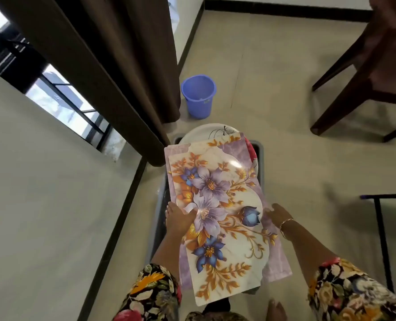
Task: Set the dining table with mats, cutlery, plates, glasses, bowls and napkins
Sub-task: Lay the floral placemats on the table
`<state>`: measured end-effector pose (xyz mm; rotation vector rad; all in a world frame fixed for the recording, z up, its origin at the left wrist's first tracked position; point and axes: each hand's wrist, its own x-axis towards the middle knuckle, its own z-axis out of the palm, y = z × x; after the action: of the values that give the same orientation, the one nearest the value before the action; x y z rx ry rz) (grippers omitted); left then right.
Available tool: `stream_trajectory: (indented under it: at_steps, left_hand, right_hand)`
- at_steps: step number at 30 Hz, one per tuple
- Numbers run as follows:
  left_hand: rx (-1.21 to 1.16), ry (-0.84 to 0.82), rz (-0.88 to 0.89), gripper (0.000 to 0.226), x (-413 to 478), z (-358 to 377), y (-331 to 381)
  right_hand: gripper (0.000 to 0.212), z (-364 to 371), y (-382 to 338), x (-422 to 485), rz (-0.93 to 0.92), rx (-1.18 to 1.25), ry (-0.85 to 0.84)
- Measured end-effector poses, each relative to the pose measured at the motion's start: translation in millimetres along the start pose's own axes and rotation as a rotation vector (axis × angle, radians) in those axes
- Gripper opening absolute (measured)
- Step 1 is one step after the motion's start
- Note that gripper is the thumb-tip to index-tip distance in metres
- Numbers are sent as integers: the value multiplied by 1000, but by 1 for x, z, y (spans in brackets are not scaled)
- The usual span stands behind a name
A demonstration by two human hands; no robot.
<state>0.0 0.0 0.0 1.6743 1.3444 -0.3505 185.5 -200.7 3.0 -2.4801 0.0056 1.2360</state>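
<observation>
A stack of floral table mats [218, 205], white with purple and blue flowers and gold leaves, lies over a grey crate [260, 158] on the floor. My left hand [178, 220] grips the mats' left edge, thumb on top. My right hand [278, 215], with a thin bracelet at the wrist, holds the right edge, its fingers tucked under the mats. A white plate [206, 133] with a dark line drawing sticks out beyond the mats' far end. Whatever else is in the crate is hidden by the mats.
A blue plastic bucket [199, 96] stands on the tiled floor behind the crate. A brown curtain [113, 66] hangs at the left by a window. A dark wooden chair [373, 72] is at the upper right, a black metal frame [382, 228] at the right edge.
</observation>
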Motion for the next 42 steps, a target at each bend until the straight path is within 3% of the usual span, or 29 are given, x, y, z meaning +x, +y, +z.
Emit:
stream_trajectory:
  at_steps: [2,4,6,9,14,17,21,23,27,32,38,42]
  left_hand:
    - [-71,9,-3,123,11,3,-7]
    - [-121,0,-45,125,12,3,-8]
    - [-159,17,-52,104,1,-2,1]
    - [-170,92,-68,77,0,-4,4]
    - [-343,166,-152,37,-11,-14,1]
    - [-477,174,-83,25,-21,-18,1]
    - [-549,156,34,32,-40,-25,13]
    - [-518,118,123,41,-52,-27,20]
    - [-577,110,217,23,-88,-22,45]
    - [-782,71,343,14,-146,1,90]
    - [-643,108,566,22,-229,58,138]
    - [-507,141,823,26,-288,110,172]
  right_hand:
    - [41,2,4,4,22,-17,-44]
    - [28,8,15,13,32,25,-76]
    - [11,15,21,16,42,89,-70]
    - [32,22,29,13,72,198,-27]
    - [32,26,38,-7,79,266,-58]
    - [15,24,42,-19,19,322,1]
    - [6,10,44,-34,-91,360,67]
    - [7,-3,46,-42,-150,349,117]
    - [19,-37,58,-66,-256,341,226]
    - [14,-84,94,-105,-327,468,365]
    - [15,-148,168,-166,-332,583,599]
    - [15,-190,222,-212,-318,651,764]
